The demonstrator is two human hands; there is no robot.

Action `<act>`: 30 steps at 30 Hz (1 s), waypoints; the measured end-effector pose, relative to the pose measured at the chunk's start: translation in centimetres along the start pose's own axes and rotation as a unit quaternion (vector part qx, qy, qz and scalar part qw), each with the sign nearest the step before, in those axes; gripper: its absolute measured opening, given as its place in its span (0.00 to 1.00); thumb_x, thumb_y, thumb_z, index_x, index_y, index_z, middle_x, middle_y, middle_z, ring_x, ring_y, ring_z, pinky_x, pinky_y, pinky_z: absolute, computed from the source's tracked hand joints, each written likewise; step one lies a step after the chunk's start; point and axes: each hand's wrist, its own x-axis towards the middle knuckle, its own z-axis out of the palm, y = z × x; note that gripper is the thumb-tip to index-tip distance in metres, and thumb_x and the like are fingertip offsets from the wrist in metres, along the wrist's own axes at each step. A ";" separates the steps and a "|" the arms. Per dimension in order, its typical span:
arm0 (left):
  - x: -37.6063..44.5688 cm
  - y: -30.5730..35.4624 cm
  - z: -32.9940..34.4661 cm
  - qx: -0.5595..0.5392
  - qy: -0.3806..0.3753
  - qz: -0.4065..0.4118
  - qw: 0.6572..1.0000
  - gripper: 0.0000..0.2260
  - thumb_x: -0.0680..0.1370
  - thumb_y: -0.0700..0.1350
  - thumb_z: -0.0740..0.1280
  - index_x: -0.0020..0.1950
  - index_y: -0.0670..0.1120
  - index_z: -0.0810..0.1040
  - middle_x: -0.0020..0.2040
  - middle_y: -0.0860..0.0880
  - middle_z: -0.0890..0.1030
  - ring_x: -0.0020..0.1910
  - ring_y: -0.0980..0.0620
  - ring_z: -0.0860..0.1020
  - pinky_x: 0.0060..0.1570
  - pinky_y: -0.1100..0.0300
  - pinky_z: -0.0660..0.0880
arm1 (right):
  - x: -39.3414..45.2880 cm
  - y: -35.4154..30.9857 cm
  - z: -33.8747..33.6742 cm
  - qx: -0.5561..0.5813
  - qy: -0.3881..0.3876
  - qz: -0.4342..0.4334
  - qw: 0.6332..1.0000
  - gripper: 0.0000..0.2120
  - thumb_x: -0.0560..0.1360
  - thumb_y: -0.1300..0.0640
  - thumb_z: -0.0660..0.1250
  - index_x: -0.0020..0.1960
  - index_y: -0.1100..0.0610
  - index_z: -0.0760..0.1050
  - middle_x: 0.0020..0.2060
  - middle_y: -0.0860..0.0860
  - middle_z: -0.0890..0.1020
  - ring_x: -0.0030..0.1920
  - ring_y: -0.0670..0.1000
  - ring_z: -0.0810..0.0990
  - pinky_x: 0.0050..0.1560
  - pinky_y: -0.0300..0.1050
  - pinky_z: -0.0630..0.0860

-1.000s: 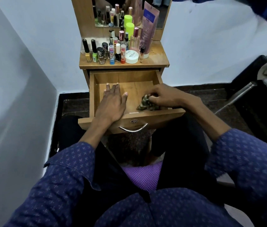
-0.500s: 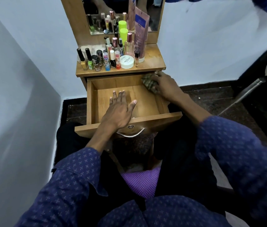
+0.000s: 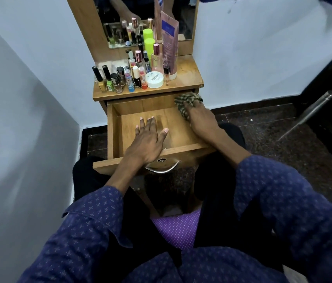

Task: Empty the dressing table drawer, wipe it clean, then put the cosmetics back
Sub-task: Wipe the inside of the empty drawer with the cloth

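Observation:
The wooden drawer [image 3: 116,127] of the dressing table is pulled out and holds no cosmetics. My left hand [image 3: 147,139] lies flat, fingers spread, on the drawer's floor near the front. My right hand [image 3: 198,117] presses a crumpled checked cloth [image 3: 187,101] against the drawer's far right corner. Several cosmetics [image 3: 132,76] stand crowded on the tabletop: nail polish bottles, a white round jar [image 3: 155,79], a pink tube [image 3: 170,48] and neon green bottles.
A mirror [image 3: 185,21] rises behind the cosmetics. White walls close in on the left and behind. A metal chair leg [image 3: 307,113] slants over the dark floor at the right. The drawer's metal handle [image 3: 163,169] faces my knees.
My right hand has carried the cloth from the drawer's front right to its far right corner. My left hand has stayed flat on the drawer floor.

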 end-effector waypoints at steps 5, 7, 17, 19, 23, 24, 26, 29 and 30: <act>0.1 0.0 -0.4 -0.002 -0.005 -0.006 1.000 0.36 0.86 0.64 0.45 0.86 0.42 0.42 0.86 0.43 0.44 0.84 0.44 0.36 0.83 0.47 0.37 | 4.0 -0.9 0.7 -0.027 0.005 0.014 1.000 0.12 0.78 0.67 0.64 0.60 0.63 0.78 0.65 0.64 0.75 0.62 0.67 0.76 0.52 0.60 0.80; 0.0 0.3 -0.5 -0.006 0.004 -0.001 1.000 0.35 0.87 0.63 0.46 0.86 0.42 0.42 0.86 0.43 0.43 0.84 0.44 0.35 0.82 0.46 0.36 | 3.8 -0.6 1.4 -0.027 0.034 0.013 0.999 0.17 0.76 0.67 0.66 0.64 0.61 0.77 0.67 0.62 0.74 0.63 0.66 0.75 0.52 0.60 0.81; -0.4 -6.1 -3.4 0.012 0.084 -0.078 0.993 0.41 0.86 0.58 0.57 0.84 0.39 0.34 0.84 0.40 0.33 0.82 0.41 0.32 0.82 0.45 0.38 | 3.9 -5.4 1.8 -0.037 0.048 -0.078 0.995 0.27 0.78 0.69 0.65 0.76 0.58 0.70 0.75 0.61 0.69 0.73 0.64 0.69 0.65 0.59 0.78; -0.3 -6.4 -3.1 0.010 0.075 -0.079 0.994 0.41 0.87 0.57 0.57 0.84 0.38 0.34 0.84 0.38 0.34 0.83 0.39 0.33 0.82 0.46 0.37 | 4.6 -8.8 2.3 -0.020 0.043 -0.134 0.990 0.27 0.79 0.69 0.64 0.77 0.56 0.68 0.77 0.59 0.67 0.75 0.61 0.68 0.68 0.56 0.76; 0.2 -6.8 -2.7 0.002 0.067 -0.080 0.994 0.42 0.84 0.49 0.62 0.83 0.35 0.34 0.83 0.35 0.34 0.82 0.37 0.33 0.82 0.43 0.36 | 6.4 -16.8 3.4 0.029 0.021 -0.221 0.975 0.23 0.81 0.63 0.64 0.76 0.55 0.71 0.76 0.56 0.70 0.75 0.59 0.70 0.70 0.51 0.74; 0.3 -7.0 -2.8 -0.006 0.074 -0.079 0.994 0.43 0.84 0.47 0.62 0.83 0.35 0.34 0.83 0.34 0.34 0.83 0.37 0.33 0.82 0.44 0.36 | 6.6 -17.6 3.5 0.037 0.025 -0.221 0.974 0.20 0.82 0.62 0.64 0.73 0.56 0.74 0.73 0.56 0.73 0.72 0.59 0.72 0.67 0.52 0.77; 0.3 -7.2 -2.9 -0.006 0.073 -0.078 0.994 0.43 0.83 0.46 0.63 0.82 0.35 0.34 0.83 0.34 0.34 0.83 0.37 0.33 0.82 0.44 0.36 | 6.8 -17.2 3.5 0.019 0.039 -0.225 0.973 0.19 0.82 0.62 0.64 0.71 0.56 0.76 0.71 0.56 0.75 0.69 0.58 0.75 0.63 0.54 0.80; 0.3 -7.3 -2.6 0.000 0.068 -0.077 0.995 0.43 0.84 0.47 0.63 0.82 0.35 0.33 0.83 0.35 0.33 0.82 0.37 0.32 0.82 0.45 0.36 | 7.4 -14.1 4.0 -0.024 0.066 -0.237 0.969 0.22 0.81 0.57 0.51 0.70 0.57 0.75 0.68 0.57 0.77 0.65 0.58 0.76 0.57 0.55 0.79; 0.3 -7.2 -2.6 0.002 0.068 -0.076 0.995 0.43 0.84 0.48 0.63 0.82 0.35 0.34 0.83 0.35 0.33 0.82 0.37 0.32 0.82 0.45 0.36 | 7.6 -13.0 4.4 -0.008 0.074 -0.218 0.973 0.27 0.78 0.54 0.46 0.69 0.57 0.74 0.66 0.57 0.79 0.63 0.58 0.77 0.56 0.54 0.77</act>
